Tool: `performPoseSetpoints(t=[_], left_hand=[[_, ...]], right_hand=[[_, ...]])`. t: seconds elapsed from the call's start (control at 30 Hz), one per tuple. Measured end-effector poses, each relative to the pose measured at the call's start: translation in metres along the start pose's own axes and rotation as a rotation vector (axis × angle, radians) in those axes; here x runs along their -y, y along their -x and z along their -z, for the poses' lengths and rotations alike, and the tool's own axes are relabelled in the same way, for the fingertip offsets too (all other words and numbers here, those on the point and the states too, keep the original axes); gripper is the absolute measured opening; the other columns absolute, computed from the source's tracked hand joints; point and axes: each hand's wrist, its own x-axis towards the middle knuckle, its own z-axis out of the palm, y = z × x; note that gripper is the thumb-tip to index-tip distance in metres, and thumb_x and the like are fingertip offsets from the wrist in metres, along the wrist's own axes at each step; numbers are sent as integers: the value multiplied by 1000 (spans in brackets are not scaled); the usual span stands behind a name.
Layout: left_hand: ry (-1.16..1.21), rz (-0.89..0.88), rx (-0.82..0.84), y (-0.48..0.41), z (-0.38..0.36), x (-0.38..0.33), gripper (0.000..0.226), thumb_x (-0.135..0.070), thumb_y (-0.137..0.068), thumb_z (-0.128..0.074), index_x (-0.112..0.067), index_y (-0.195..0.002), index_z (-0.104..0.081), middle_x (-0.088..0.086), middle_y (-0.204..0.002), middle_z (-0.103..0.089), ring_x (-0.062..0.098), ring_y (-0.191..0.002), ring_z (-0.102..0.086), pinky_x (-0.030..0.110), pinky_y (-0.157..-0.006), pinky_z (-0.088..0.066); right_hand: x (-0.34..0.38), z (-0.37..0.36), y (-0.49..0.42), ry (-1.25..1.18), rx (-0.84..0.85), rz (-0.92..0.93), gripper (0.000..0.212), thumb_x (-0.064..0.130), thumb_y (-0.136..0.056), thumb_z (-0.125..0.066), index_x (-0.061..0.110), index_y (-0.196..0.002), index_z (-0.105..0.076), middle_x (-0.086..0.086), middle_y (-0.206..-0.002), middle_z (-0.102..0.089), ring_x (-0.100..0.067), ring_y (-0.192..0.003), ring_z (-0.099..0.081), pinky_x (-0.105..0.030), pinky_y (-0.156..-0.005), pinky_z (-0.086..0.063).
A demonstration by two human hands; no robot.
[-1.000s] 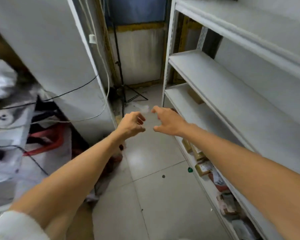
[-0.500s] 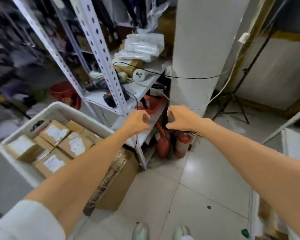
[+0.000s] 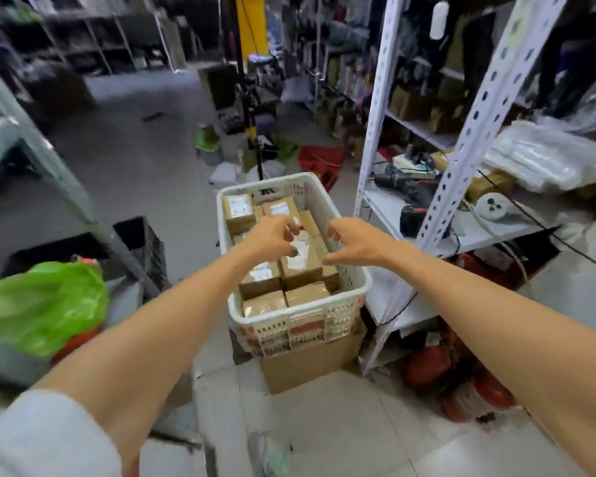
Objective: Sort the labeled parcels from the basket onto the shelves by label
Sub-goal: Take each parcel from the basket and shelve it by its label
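A white plastic basket [image 3: 355, 287] stands on a brown cardboard box [image 3: 310, 364] in front of me. It holds several small brown parcels with white labels, such as one parcel [image 3: 238, 210] at its far end and another parcel [image 3: 300, 266] in the middle. My left hand [image 3: 272, 237] and my right hand [image 3: 353, 241] hover side by side just above the middle parcels, fingers curled and apart, holding nothing. The hands hide part of the parcels below them.
A white perforated metal shelf rack [image 3: 461, 139] with tools, cables and plastic bags stands right of the basket. Red fire extinguishers [image 3: 427, 366] lie under it. A green bag [image 3: 38, 304] and a black crate [image 3: 145, 239] sit at left. Clutter covers the floor beyond.
My view has swung left from the empty white shelves, past the pillar, to the basket. Both hands, still empty, now reach over the parcels with fingers more spread.
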Motion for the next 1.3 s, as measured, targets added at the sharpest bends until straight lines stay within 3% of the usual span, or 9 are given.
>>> performPoseSetpoints(t=[0.2, 0.33, 0.53, 0.7, 1.03, 1.17, 1.3], left_hand=[[-68, 51, 17, -8, 52, 57, 42, -18, -77, -78, -14, -115, -59, 2, -108, -65, 19, -98, -62, 36, -89, -53], [-57, 72, 22, -28, 68, 81, 40, -17, -78, -77, -14, -113, -59, 3, -107, -66, 19, -97, -63, 37, -89, -53], [-93, 62, 12, -66, 71, 110, 39, -20, -79, -77, -13, -113, -60, 3, -109, -66, 18, -96, -62, 36, -89, -53], [-154, 108, 74, -87, 63, 133, 39, -18, -81, -74, -12, -116, -58, 3, -112, -62, 19, -99, -59, 37, -90, -52], [-206, 286, 122, -161, 64, 165, 33, -19, -77, -74, -13, -108, -62, 4, -105, -65, 22, -94, -62, 41, -85, -55], [-218, 385, 110, -182, 76, 183, 35, -22, -79, -72, -12, -111, -62, 6, -108, -66, 24, -96, -63, 41, -85, -55], [-188, 453, 112, -202, 82, 206, 39, -25, -79, -74, -15, -114, -60, 5, -113, -64, 24, -99, -62, 39, -86, -53]], right_hand=[[57, 16, -70, 46, -25, 178, 52, 41, -82, -71, 11, -120, -55, -5, -118, -58, -19, -100, -53, -30, -82, -45], [73, 18, -108, 96, 8, 185, 55, 43, -80, -73, 10, -120, -54, -6, -119, -59, -23, -105, -55, -38, -90, -49], [52, 6, -151, 62, 50, 125, 61, 41, -80, -72, 11, -128, -50, -7, -129, -55, -22, -113, -54, -27, -87, -42], [32, -5, -180, 44, 138, 26, 65, 44, -81, -71, 10, -132, -48, -9, -132, -54, -24, -115, -53, -31, -89, -44], [8, 6, -269, 4, 268, 83, 62, 36, -87, -68, 8, -136, -44, -9, -137, -51, -24, -124, -49, -31, -95, -41], [4, 19, -308, -34, 304, 132, 49, 27, -88, -67, 10, -130, -51, 8, -113, -49, -12, -108, -51, -20, -86, -37], [-2, 9, -352, -47, 309, 113, 47, 30, -84, -70, 2, -120, -58, -14, -116, -63, -27, -103, -61, -40, -88, -51]])
